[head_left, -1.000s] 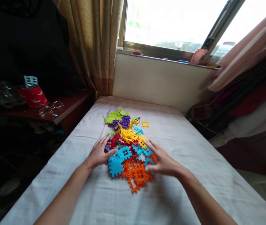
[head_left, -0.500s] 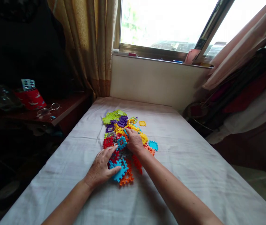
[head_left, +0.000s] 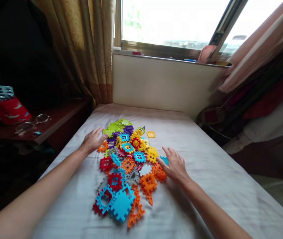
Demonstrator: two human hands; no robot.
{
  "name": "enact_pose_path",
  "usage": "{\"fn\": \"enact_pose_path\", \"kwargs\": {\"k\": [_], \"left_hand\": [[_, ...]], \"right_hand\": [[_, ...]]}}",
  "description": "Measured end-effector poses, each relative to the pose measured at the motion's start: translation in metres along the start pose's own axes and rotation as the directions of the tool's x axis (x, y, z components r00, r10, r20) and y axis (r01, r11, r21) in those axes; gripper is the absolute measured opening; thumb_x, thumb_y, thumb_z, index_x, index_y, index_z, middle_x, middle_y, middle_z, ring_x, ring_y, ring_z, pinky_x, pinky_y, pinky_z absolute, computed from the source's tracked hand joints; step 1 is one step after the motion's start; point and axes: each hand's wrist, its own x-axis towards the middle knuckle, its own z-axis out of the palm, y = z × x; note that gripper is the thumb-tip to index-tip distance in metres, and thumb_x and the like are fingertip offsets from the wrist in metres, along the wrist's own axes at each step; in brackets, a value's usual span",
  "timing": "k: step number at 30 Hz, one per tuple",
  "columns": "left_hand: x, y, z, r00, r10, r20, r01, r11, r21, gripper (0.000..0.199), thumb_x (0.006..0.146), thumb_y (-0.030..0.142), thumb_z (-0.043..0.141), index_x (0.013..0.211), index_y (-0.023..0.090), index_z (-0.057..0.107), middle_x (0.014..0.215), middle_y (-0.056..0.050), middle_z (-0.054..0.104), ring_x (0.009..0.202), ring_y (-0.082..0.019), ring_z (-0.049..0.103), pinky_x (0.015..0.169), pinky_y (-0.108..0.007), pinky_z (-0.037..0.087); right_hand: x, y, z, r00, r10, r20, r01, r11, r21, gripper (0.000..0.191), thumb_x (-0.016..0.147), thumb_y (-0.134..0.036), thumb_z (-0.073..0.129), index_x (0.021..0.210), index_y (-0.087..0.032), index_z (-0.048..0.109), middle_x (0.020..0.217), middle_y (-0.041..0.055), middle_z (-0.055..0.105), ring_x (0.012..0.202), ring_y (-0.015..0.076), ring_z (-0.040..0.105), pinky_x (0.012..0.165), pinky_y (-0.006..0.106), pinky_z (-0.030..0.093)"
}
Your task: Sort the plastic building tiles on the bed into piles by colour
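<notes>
Between my two hands, a loose heap of flat toothed plastic pieces lies on the pale sheet. Green pieces (head_left: 116, 126) and purple ones are at the far end, yellow pieces (head_left: 152, 154) at the right, and a solid blue piece (head_left: 123, 204) and an orange triangle (head_left: 136, 210) at the near end. My left hand (head_left: 93, 139) is open at the heap's upper left, close to a small orange piece (head_left: 103, 146). My right hand (head_left: 173, 164) is open at the right edge, fingers apart, partly over a blue piece (head_left: 164, 160).
A dark red table (head_left: 54, 122) at the left bears glasses (head_left: 34, 123) and a red container (head_left: 13, 110). Behind the sheet (head_left: 206, 186) stand a low wall (head_left: 156, 83) and a window. Curtains hang at the left, and clothes (head_left: 268, 99) at the right.
Both hands have moved apart, the left up and left, the right to the right, off the heap. The pieces lie more spread out, and the view has shifted slightly.
</notes>
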Motion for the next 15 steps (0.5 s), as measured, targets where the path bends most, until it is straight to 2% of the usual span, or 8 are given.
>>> {"fn": "enact_pose_path", "kwargs": {"k": [2,4,6,8,11,13,15], "left_hand": [[0.037,-0.002,0.01,0.979,-0.163,0.122,0.158,0.986,0.048,0.067,0.09,0.057,0.037,0.14,0.015,0.05,0.152,-0.016,0.045,0.144,-0.032,0.035,0.118,-0.053,0.023],[0.064,0.005,0.023,0.963,-0.2,0.182,0.195,0.98,0.044,0.066,0.091,0.058,0.035,0.14,0.017,0.051,0.149,-0.016,0.048,0.141,-0.036,0.038,0.115,-0.059,0.022],[0.079,0.017,0.036,0.962,-0.178,0.209,0.178,0.984,0.019,0.066,0.09,0.06,0.035,0.138,0.019,0.053,0.147,-0.016,0.051,0.14,-0.036,0.041,0.115,-0.059,0.023],[0.083,0.03,0.046,0.964,-0.117,0.24,0.126,0.992,-0.024,0.069,0.088,0.064,0.038,0.135,0.018,0.056,0.146,-0.015,0.052,0.139,-0.034,0.042,0.116,-0.051,0.027],[0.071,0.044,0.049,0.949,0.018,0.315,0.022,0.992,-0.123,0.071,0.081,0.071,0.044,0.126,0.02,0.065,0.138,-0.009,0.061,0.131,-0.027,0.052,0.11,-0.034,0.037],[0.06,0.048,0.043,0.929,0.108,0.355,-0.024,0.972,-0.234,0.076,0.079,0.078,0.041,0.124,0.023,0.066,0.133,-0.005,0.065,0.125,-0.025,0.057,0.106,-0.031,0.041],[0.057,0.05,0.035,0.904,0.181,0.387,-0.014,0.919,-0.395,0.082,0.078,0.083,0.036,0.125,0.023,0.066,0.131,-0.006,0.066,0.121,-0.026,0.06,0.101,-0.034,0.046]], "right_hand": [[-0.02,0.017,0.013,0.998,0.052,0.04,-0.049,0.997,-0.057,0.06,0.09,-0.054,0.049,0.141,-0.021,0.052,0.145,0.018,0.051,0.137,0.0359,0.043,0.108,0.06,0.033],[-0.03,0.019,0.025,0.999,0.033,0.036,-0.031,0.998,-0.06,0.059,0.091,-0.056,0.047,0.141,-0.024,0.052,0.146,0.0175,0.05,0.138,0.0367,0.041,0.108,0.064,0.03],[-0.03,0.01,0.033,1.0,-0.012,0.013,0.013,1.0,-0.02,0.058,0.091,-0.055,0.048,0.141,-0.025,0.052,0.146,0.0169,0.051,0.138,0.0369,0.041,0.109,0.065,0.029],[-0.023,-0.001,0.036,0.996,-0.09,-0.003,0.09,0.994,0.058,0.056,0.091,-0.053,0.05,0.139,-0.024,0.054,0.145,0.0158,0.052,0.137,0.0354,0.044,0.11,0.064,0.031],[-0.009,-0.011,0.036,0.971,-0.237,-0.037,0.239,0.947,0.214,0.05,0.092,-0.047,0.05,0.136,-0.023,0.056,0.137,0.0126,0.06,0.128,0.0288,0.053,0.11,0.054,0.038],[0.0,-0.012,0.035,0.965,-0.25,-0.083,0.263,0.923,0.282,0.047,0.094,-0.045,0.047,0.133,-0.023,0.058,0.133,0.0118,0.063,0.123,0.0258,0.057,0.108,0.048,0.043],[0.007,-0.01,0.036,0.973,-0.196,-0.125,0.225,0.925,0.306,0.047,0.094,-0.045,0.045,0.131,-0.02,0.059,0.134,0.0132,0.061,0.124,0.026,0.057,0.107,0.046,0.045]]}}
